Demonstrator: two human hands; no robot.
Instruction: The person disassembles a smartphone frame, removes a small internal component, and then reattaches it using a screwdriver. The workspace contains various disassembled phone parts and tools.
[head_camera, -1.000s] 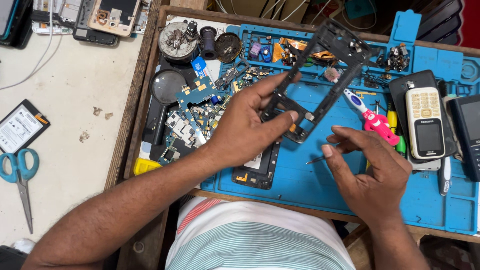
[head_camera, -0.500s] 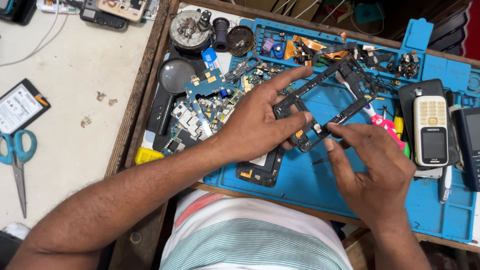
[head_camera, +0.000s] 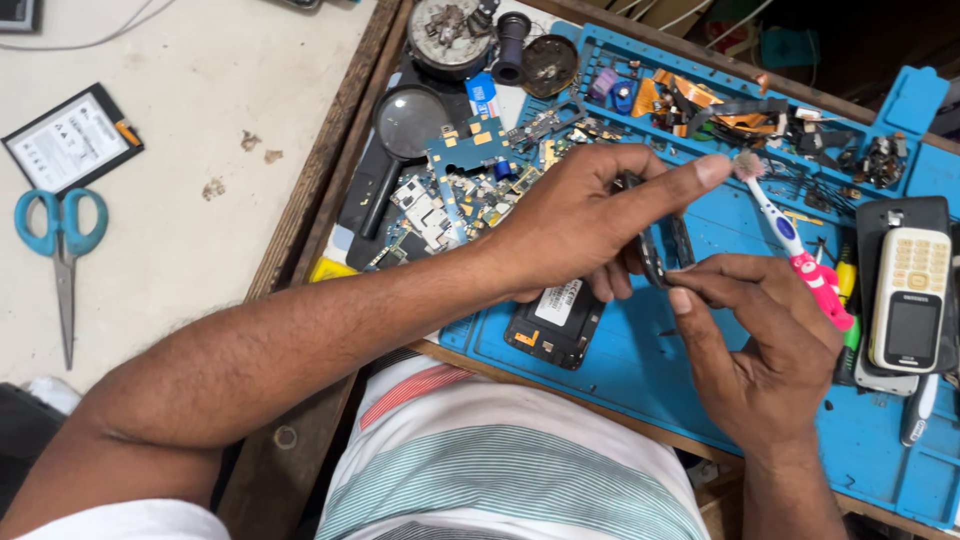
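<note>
Starting far left, we see blue-handled scissors (head_camera: 60, 255) on the pale worktop, w/ a flat phone battery (head_camera: 72, 140) just above them. Further right, inside the wooden tray edge, a black magnifying glass (head_camera: 400, 135) lies next to a heap of small circuit boards (head_camera: 450, 195).

Our left hand (head_camera: 575, 225) comes in across the blue repair mat (head_camera: 620, 370), index finger stretched out straight, thumb and other fingers clamped on a dark phone frame (head_camera: 660, 245). Frame is turned edge-on to us, so only thin black rails show; it's held above the mat, between both hands. Below the left hand, a black phone screen module (head_camera: 555, 325) lies flat on the mat.

Our right hand (head_camera: 760, 350) sits just right of and below the frame, thumb and index tip pinched onto its lower edge. So both hands grip the same part, left from above, right from below, fingertips nearly touching.

Right of that: a white toothbrush w/ pink handle (head_camera: 795, 245) lies on the mat, bristles near the left index tip. Far right, a white keypad phone (head_camera: 908, 300) rests on top of a dark handset.
</note>
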